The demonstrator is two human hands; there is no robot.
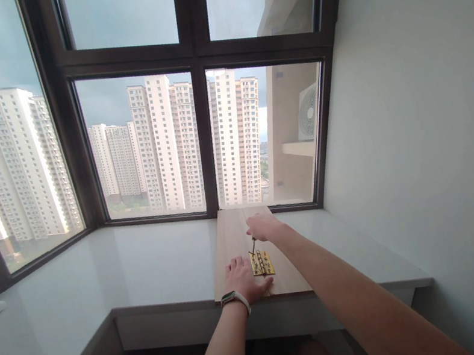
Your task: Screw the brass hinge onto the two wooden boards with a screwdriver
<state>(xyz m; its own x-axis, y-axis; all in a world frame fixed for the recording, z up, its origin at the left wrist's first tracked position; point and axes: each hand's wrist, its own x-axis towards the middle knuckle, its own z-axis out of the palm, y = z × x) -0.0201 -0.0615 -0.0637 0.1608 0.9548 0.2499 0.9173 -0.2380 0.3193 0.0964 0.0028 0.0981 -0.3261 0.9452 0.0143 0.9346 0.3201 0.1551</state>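
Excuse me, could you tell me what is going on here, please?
A person's right hand grips a thin tool, its lower end pointing down at a gold-coloured hinge; whether they touch is too small to tell. The left hand rests on the pale wood beside the hinge. The wood lies on a white ledge by the window.

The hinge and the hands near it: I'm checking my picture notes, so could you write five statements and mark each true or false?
1. The right hand holds a thin tool over the hinge. True.
2. The hinge is silver. False: it is gold-coloured.
3. The left hand rests on the wooden board. True.
4. Both wrists are bare. False: the left one wears a wristband.
5. Tall buildings show outside. True.
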